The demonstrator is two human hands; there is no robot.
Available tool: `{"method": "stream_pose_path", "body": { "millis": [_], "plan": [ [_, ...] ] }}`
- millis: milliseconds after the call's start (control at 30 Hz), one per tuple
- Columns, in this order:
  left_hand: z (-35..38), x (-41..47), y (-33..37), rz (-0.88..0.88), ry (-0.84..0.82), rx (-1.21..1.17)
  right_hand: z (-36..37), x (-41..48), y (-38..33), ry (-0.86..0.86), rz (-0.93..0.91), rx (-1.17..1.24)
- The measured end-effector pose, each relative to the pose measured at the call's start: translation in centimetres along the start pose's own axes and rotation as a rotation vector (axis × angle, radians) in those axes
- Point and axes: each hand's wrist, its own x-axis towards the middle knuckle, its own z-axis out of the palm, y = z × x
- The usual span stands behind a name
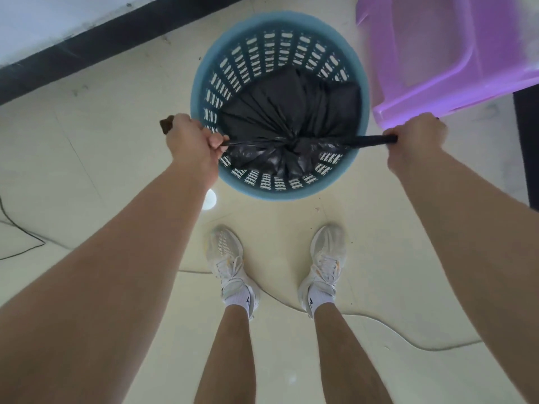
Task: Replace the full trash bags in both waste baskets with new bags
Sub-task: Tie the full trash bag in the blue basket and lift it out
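Stretching between hands [192, 141] [415, 138]: trash bag [291, 112]

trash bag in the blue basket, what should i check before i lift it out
1. Left hand grip on the bag's end: ok, fingers are curled round the twisted plastic.
2. Right hand grip on the other end: ok, same hold.
3. Trash bag mouth closed: ok, it is bunched tight at the middle. Whether the knot is finished: cannot tell.
4. Bag free of the basket rim: ok, nothing is folded over it.
5. Room to lift: not ok, the purple stool overhangs close by the right hand.
6. Footing: not ok, a cable runs along the floor by the shoes.
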Motion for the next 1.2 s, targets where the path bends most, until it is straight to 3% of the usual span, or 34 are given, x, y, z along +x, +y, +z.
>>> {"method": "stream_pose_path", "body": {
  "millis": [67,100,200,333,400,433,533,667,733,833,933,1000,1100,1167,1200],
  "plan": [
    [0.4,-0.3,-0.2,0.031,-0.021,0.103,0.1,0.2,0.4,-0.025,0.026,0.253],
    [0.5,-0.4,-0.1,0.045,-0.033,0.157,0.1,0.3,0.5,-0.050,0.004,0.225],
    [1.0,-1.2,-0.1,0.117,-0.109,0.280,0.5,-0.3,0.8,-0.205,-0.217,-0.112],
    [3.2,-3.6,0.1,0.388,-0.170,0.518,1.1,-2.0,-0.9,-0.172,-0.571,-0.462],
    [4.1,-4.3,0.1,0.462,-0.183,0.544,1.5,-2.9,-2.3,-0.130,-0.715,-0.504],
    [4.5,-4.5,0.1,0.456,-0.185,0.532,1.8,-3.3,-3.0,-0.183,-0.749,-0.404],
    [4.9,-4.5,-0.6,0.351,-0.154,0.528,2.9,-3.5,-3.5,-0.384,-0.628,-0.112],
    [3.7,-3.1,-2.0,0.086,-0.108,0.519,3.8,-2.7,-1.4,-0.237,-0.513,-0.201],
    [2.3,-2.5,-3.5,0.195,-0.065,0.631,3.2,-3.4,0.8,-0.207,-0.504,-0.304],
    [0.0,-2.7,-6.1,0.640,-0.053,0.984,2.1,-4.8,4.4,-0.233,-0.598,-0.462],
    [-1.6,-2.1,-7.6,0.890,-0.079,1.161,2.6,-4.6,6.3,-0.244,-0.762,-0.637],
    [-1.4,-1.7,-7.5,0.880,-0.052,1.118,3.8,-4.1,5.9,-0.248,-0.758,-0.683],
    [0.2,-0.8,-6.4,0.771,-0.077,0.953,6.2,-3.9,4.2,-0.222,-0.566,-0.609],
    [1.5,0.2,-5.9,0.750,-0.114,0.963,7.6,-3.5,2.8,-0.171,-0.437,-0.518],
    [2.1,0.9,-5.6,0.750,-0.125,1.000,8.1,-3.5,2.3,-0.148,-0.462,-0.511]
  ]
}}
